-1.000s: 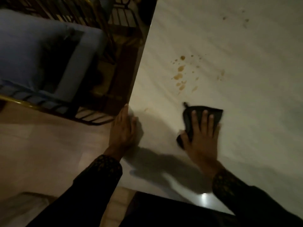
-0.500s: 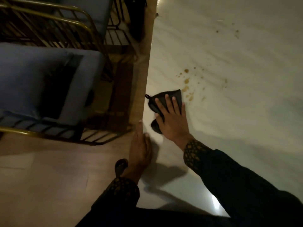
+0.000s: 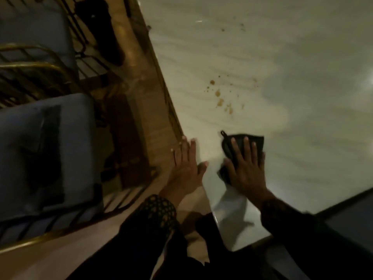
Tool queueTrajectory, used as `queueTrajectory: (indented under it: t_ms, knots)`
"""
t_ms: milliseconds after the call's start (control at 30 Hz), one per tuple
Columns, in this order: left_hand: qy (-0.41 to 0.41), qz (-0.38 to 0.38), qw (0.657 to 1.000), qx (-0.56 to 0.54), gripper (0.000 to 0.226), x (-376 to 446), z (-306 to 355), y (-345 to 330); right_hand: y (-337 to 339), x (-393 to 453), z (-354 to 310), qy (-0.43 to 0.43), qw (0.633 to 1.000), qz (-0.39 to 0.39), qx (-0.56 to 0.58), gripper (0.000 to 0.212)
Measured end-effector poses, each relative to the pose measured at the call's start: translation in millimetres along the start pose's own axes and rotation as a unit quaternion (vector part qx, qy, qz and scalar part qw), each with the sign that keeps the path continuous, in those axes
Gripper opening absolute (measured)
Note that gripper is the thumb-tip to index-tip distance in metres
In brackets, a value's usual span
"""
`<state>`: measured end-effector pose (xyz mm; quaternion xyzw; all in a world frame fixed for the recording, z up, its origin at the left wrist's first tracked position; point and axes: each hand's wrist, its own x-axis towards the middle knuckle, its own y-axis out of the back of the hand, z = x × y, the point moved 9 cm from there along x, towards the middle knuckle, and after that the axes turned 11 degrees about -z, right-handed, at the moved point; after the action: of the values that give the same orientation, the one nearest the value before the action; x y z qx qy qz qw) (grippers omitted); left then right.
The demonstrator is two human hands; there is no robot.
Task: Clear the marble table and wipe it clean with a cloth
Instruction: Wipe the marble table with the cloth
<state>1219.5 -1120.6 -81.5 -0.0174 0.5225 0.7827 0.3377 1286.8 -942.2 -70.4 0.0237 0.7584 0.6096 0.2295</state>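
My right hand (image 3: 247, 168) presses the cloth (image 3: 240, 146) flat on the table (image 3: 302, 77), fingers spread over the dark fabric rather than curled round it, its small loop sticking out on the side toward the table's edge. Half a second ago the cloth sat hard against that edge, just short of the stains (image 3: 221, 98); now it lies farther in from the edge, with the brown spots beyond my fingertips and apart from the cloth. A second ago it lay about this far in, so I judge this a side-to-side stroke working the near strip of marble. The spatter looks as it did in both earlier views, so the spill is not yet wiped and the main job remains ahead. My left hand (image 3: 187, 168) lies open on the edge, fingers straight, holding nothing, much as before. No objects show on the visible marble, so clearing seems done here. Fainter specks lie well beyond the stains. A chair (image 3: 46, 148) stands off the edge.
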Motion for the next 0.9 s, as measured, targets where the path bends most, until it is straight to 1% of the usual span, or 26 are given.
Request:
queueTrajectory:
  t_ms: [67, 133, 167, 200, 233, 300, 367, 433, 500, 600, 667, 700, 767, 833, 900]
  knots:
    - [-0.019, -0.01, 0.998, 0.052, 0.079, 20.8, -2.5, 11.8, 9.9, 39.9, -6.6, -0.026, 1.0, 0.006, 0.015, 0.067]
    - [-0.046, 0.005, 0.993, 0.112, 0.078, 40.8, -1.7, 31.2, 13.4, 64.8, -13.6, -0.035, 0.999, 0.012, 0.03, 0.067]
    - [-0.06, 0.014, 0.988, 0.142, 0.074, 51.3, -1.4, 42.3, 14.2, 67.9, -16.5, -0.037, 0.999, 0.02, 0.033, 0.067]
    - [-0.069, 0.016, 0.983, 0.167, 0.069, 61.2, -1.2, 53.1, 14.6, 63.4, -17.6, -0.041, 0.998, 0.033, 0.034, 0.065]
    - [-0.068, 0.003, 0.982, 0.177, 0.065, 72.4, -3.8, 60.8, 12.9, 52.2, -17.7, -0.044, 0.997, 0.047, 0.038, 0.064]
    - [-0.038, -0.064, 0.983, 0.168, 0.063, 95.8, -14.4, 70.5, 1.3, 16.3, -19.0, -0.033, 0.997, 0.051, 0.055, 0.061]
    - [-0.026, -0.108, 0.976, 0.186, 0.064, 109.7, -18.9, 73.8, -11.1, -21.3, -19.3, -0.028, 0.996, 0.035, 0.074, 0.059]
    - [-0.03, -0.128, 0.969, 0.212, 0.066, 112.9, -19.9, 71.8, -20.2, -44.1, -17.2, -0.029, 0.997, 0.017, 0.07, 0.057]
    - [-0.035, -0.127, 0.97, 0.202, 0.066, 110.6, -20.8, 69.0, -23.4, -45.8, -13.9, -0.043, 0.997, 0.007, 0.068, 0.057]
    - [-0.046, -0.137, 0.972, 0.183, 0.066, 111.3, -21.2, 67.4, -8.1, -7.8, -16.4, -0.051, 0.995, 0.029, 0.083, 0.056]
    - [-0.055, -0.13, 0.969, 0.201, 0.07, 114.3, -22.3, 67.3, 5.9, 37.9, -19.4, -0.057, 0.993, 0.046, 0.092, 0.056]
    - [-0.056, -0.123, 0.967, 0.214, 0.076, 113.8, -21.9, 67.9, 14.2, 63.8, -20.1, -0.059, 0.992, 0.053, 0.094, 0.056]
    - [-0.052, -0.118, 0.963, 0.235, 0.087, 112.7, -20.1, 68.8, 29.4, 115.5, -20.6, -0.054, 0.993, 0.035, 0.096, 0.056]
    - [-0.047, -0.132, 0.958, 0.249, 0.077, 113.2, -18.7, 71.2, 44.2, 158.8, -9.4, -0.058, 0.993, 0.014, 0.097, 0.057]
    - [-0.067, -0.162, 0.952, 0.25, 0.07, 117.1, -17.1, 82.0, 60.5, 189.5, 23.7, -0.096, 0.989, 0.028, 0.113, 0.058]
